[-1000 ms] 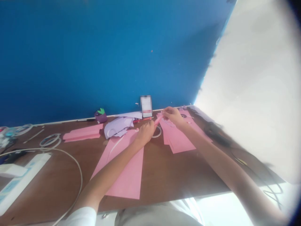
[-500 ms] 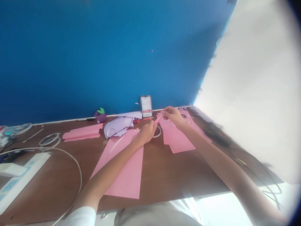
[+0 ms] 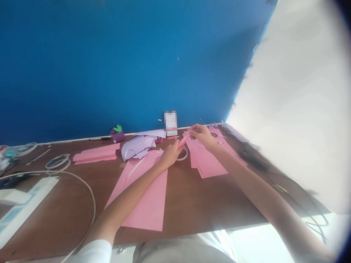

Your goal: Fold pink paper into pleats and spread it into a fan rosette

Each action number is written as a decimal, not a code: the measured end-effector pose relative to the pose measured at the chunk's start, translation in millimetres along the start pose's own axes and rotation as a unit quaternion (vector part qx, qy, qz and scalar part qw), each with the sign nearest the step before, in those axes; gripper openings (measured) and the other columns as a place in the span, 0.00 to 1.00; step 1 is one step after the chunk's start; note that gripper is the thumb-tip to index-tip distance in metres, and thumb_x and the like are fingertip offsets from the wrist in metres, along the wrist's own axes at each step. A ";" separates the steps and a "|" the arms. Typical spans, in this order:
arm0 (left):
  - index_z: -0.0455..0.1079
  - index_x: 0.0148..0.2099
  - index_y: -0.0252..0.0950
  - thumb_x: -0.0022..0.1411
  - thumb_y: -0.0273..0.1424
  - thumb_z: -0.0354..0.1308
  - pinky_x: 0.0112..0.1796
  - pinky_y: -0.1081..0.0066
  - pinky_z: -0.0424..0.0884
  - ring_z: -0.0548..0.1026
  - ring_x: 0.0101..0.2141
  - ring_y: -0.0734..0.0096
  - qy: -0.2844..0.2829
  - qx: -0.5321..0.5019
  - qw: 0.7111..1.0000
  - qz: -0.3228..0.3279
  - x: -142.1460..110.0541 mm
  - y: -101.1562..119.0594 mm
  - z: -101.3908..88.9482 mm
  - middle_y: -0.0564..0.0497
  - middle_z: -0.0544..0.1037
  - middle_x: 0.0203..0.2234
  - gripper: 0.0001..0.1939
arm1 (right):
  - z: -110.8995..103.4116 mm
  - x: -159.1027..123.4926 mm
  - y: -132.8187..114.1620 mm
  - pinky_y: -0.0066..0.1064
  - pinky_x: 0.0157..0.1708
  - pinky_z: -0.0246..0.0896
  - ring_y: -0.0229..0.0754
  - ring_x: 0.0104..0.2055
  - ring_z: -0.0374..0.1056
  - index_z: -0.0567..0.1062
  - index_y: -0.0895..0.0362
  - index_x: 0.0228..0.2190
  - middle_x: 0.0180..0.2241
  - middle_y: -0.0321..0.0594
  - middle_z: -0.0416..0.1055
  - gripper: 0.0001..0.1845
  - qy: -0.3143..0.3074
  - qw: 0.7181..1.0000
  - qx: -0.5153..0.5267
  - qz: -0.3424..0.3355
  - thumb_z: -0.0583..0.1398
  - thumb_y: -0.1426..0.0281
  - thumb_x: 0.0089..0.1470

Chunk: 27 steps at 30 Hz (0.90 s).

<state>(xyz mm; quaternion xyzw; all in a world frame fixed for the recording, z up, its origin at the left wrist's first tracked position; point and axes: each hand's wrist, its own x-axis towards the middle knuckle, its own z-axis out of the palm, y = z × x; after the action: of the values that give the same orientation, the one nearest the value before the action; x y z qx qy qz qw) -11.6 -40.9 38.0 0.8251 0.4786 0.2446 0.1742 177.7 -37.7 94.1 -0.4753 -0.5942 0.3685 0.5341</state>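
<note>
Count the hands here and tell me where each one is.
2. The left hand is at the near end of a folded pink paper; the right hand is at its far end.

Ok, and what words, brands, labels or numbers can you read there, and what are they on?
None can be read.
Upright phone-like device: its front is pixelated.
White power strip: blue patches, too blurred to tell any lettering.

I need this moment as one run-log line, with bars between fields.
left hand: holds pink strip | right hand: pinches its far end | nearby: large pink sheet, lilac paper
</note>
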 end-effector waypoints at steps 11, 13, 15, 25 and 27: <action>0.61 0.51 0.34 0.72 0.41 0.37 0.34 0.68 0.67 0.78 0.37 0.57 0.012 0.078 0.997 -0.011 -4.0 7.2 -2.3 0.41 0.78 0.35 0.20 | 1.0 -2.0 -4.9 0.28 0.26 0.62 0.33 0.23 0.65 0.71 0.57 0.29 0.22 0.34 0.70 0.06 -0.001 1.000 0.008 0.005 0.62 0.68 0.49; 0.60 0.52 0.33 0.72 0.42 0.37 0.34 0.68 0.66 0.78 0.37 0.56 0.020 0.110 0.994 -0.017 -3.9 8.4 -2.2 0.40 0.78 0.36 0.20 | 1.7 -2.7 -6.0 0.27 0.25 0.61 0.33 0.22 0.65 0.71 0.57 0.29 0.22 0.34 0.70 0.05 0.000 1.000 0.009 0.006 0.62 0.69 0.50; 0.61 0.53 0.32 0.71 0.42 0.38 0.34 0.68 0.66 0.78 0.36 0.56 0.026 0.135 0.990 -0.024 -3.1 8.6 -2.2 0.39 0.78 0.36 0.21 | 2.4 -3.0 -6.2 0.27 0.24 0.61 0.33 0.22 0.65 0.71 0.57 0.29 0.21 0.34 0.70 0.04 0.005 1.000 0.008 0.008 0.62 0.70 0.50; 0.67 0.43 0.35 0.67 0.50 0.44 0.30 0.70 0.63 0.76 0.32 0.59 0.009 0.067 0.998 -0.009 0.8 2.0 -1.8 0.45 0.76 0.29 0.23 | 3.1 -3.0 -2.7 0.27 0.24 0.61 0.34 0.22 0.65 0.72 0.57 0.28 0.21 0.35 0.71 0.06 0.015 1.000 -0.015 0.016 0.63 0.68 0.49; 0.67 0.41 0.36 0.69 0.46 0.44 0.30 0.70 0.61 0.75 0.31 0.61 0.015 0.030 0.999 -0.010 0.5 2.8 -1.9 0.46 0.76 0.30 0.21 | 3.2 -3.5 -3.7 0.27 0.24 0.61 0.34 0.22 0.64 0.72 0.57 0.29 0.21 0.35 0.70 0.09 0.009 1.000 -0.007 0.010 0.64 0.65 0.50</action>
<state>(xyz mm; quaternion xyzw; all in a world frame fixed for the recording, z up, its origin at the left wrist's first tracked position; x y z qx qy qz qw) -10.5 -41.8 41.1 0.8213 0.4968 0.2403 0.1445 173.9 -41.9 96.2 -0.4878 -0.5875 0.3652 0.5324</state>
